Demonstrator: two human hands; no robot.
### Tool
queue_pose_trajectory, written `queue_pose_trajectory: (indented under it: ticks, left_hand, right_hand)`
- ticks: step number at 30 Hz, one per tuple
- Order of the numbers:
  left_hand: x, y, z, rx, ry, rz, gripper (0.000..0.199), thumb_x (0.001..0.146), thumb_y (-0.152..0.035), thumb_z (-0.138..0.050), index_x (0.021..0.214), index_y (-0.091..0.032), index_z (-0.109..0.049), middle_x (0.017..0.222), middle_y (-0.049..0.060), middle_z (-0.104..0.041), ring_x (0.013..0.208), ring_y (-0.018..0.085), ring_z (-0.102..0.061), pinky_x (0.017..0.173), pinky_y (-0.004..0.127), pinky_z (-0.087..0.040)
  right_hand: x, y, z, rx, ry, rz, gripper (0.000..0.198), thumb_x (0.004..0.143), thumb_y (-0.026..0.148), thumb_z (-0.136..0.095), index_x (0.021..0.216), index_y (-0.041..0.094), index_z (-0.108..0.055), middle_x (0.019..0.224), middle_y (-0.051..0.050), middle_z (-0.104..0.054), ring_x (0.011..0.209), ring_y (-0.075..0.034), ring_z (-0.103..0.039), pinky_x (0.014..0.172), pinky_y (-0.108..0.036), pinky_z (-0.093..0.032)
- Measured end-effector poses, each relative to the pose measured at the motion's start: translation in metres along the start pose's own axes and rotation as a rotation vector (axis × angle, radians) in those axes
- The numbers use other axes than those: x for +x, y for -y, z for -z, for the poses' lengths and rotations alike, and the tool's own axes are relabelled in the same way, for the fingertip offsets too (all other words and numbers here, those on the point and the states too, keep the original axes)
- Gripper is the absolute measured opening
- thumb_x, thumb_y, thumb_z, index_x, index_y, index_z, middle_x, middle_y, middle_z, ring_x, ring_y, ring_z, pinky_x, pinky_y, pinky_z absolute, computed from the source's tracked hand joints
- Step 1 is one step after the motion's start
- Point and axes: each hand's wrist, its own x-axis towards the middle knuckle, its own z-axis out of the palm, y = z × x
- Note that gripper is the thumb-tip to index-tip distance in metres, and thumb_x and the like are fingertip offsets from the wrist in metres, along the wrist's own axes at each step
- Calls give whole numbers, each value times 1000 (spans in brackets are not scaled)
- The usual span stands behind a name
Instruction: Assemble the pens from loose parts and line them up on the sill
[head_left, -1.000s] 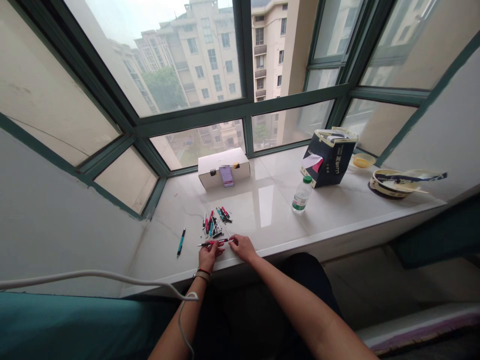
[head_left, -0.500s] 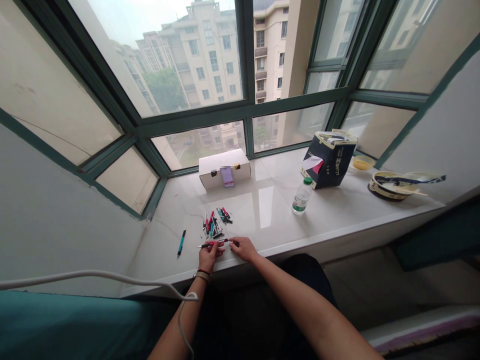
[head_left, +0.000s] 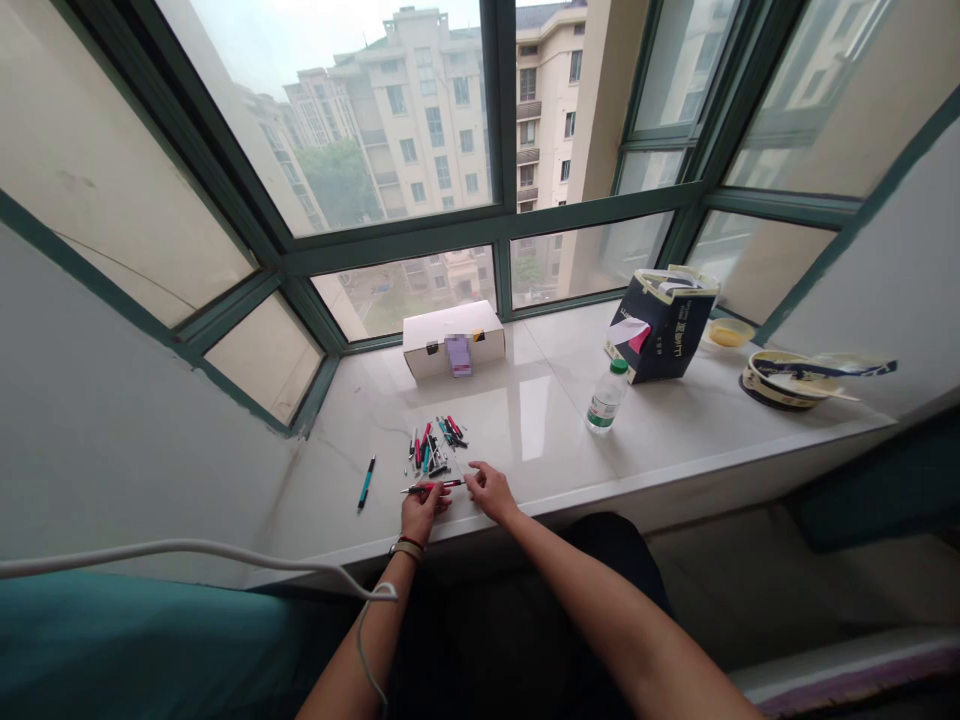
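Observation:
A red and black pen [head_left: 454, 484] lies sideways between my hands, its pointed end to the left. My left hand [head_left: 421, 512] is closed around the red barrel, just above the sill's front edge. At the pen's right end my right hand [head_left: 491, 492] has its thumb against the tip, fingers bent and the index finger a little raised. Just beyond my hands is a loose pile of pens and pen parts [head_left: 429, 450] in red, teal, black and silver. Off to the left, a teal and black pen [head_left: 366, 484] lies alone.
A white box [head_left: 454, 343] with a purple item stands by the window. Rightward are a green-capped bottle [head_left: 607, 398], a dark paper bag [head_left: 664, 330], a small bowl [head_left: 729, 332] and a larger bowl [head_left: 780, 385]. A white cable [head_left: 225, 547] crosses the lower left.
The right index finger has lifted slightly off the pen's end. My left hand keeps its hold on the pen. The whole view has shifted a little.

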Motion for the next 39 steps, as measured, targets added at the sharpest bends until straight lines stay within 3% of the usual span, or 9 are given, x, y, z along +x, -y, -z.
queue_pose_trajectory:
  ticks: [2, 5, 10, 17, 23, 27, 30, 33, 39]
  left_hand:
    - [-1, -1, -1, -18, -11, 10, 43, 70, -48, -75, 90, -13, -59, 83, 13, -75, 65, 20, -72, 57, 27, -58]
    - [-1, -2, -1, -47, -24, 18, 41, 75, -48, -71, 88, -12, -59, 84, 15, -75, 64, 19, -72, 55, 26, -58]
    - [0, -1, -2, -48, -4, 43, 39, 77, -47, -70, 91, -13, -58, 94, 17, -74, 66, 19, -73, 55, 25, -57]
    - [1, -18, 6, 32, 153, 195, 45, 65, -45, -81, 90, -12, -63, 99, 19, -73, 83, 26, -73, 65, 30, -58]
    - [24, -72, 54, 380, 171, 209, 43, 63, -44, -80, 91, -14, -70, 97, 16, -74, 80, 22, -72, 63, 26, -54]
    - [49, -117, 108, 620, 101, 383, 37, 50, -31, -86, 78, -13, -70, 81, 14, -74, 71, 26, -71, 56, 31, -54]
    - [61, -138, 141, 732, 53, 503, 35, 47, -23, -85, 76, -14, -69, 83, 12, -73, 74, 27, -70, 59, 38, -57]
    - [69, -141, 157, 834, -88, 493, 32, 46, -18, -84, 72, -12, -66, 75, 11, -71, 73, 28, -68, 59, 43, -58]
    - [83, -118, 158, 891, -179, 449, 31, 43, -13, -81, 67, -14, -62, 62, 6, -67, 70, 27, -67, 56, 41, -57]
  right_hand:
    - [5, 0, 6, -71, -27, 18, 31, 91, 34, -48, 111, 17, -65, 76, -3, -69, 65, -15, -64, 70, -26, -48]
    - [14, -2, 24, -303, -113, 85, 26, 91, 27, -46, 101, 17, -68, 93, -8, -69, 88, -19, -63, 83, -29, -46]
    - [15, -13, 51, -677, -134, 126, 30, 87, 26, -53, 114, 19, -63, 125, -13, -57, 119, -25, -46, 99, -36, -38]
    - [9, -17, 52, -769, -102, 167, 33, 89, 26, -47, 120, 21, -59, 133, -11, -51, 124, -25, -41, 101, -36, -34]
    - [11, -15, 51, -790, -88, 154, 33, 89, 25, -47, 120, 21, -58, 135, -11, -50, 126, -25, -39, 100, -37, -33]
    - [10, -16, 50, -791, -92, 156, 33, 89, 25, -47, 119, 20, -58, 135, -12, -49, 126, -26, -39, 99, -37, -32]
    - [10, -17, 50, -791, -101, 168, 31, 88, 24, -48, 117, 20, -58, 135, -12, -50, 125, -25, -39, 99, -36, -33]
    - [10, -16, 50, -796, -110, 175, 31, 87, 23, -48, 116, 20, -58, 134, -11, -50, 124, -25, -39, 98, -36, -33]
    - [10, -14, 49, -811, -97, 147, 33, 88, 24, -47, 119, 21, -57, 136, -11, -49, 126, -25, -38, 100, -37, -31]
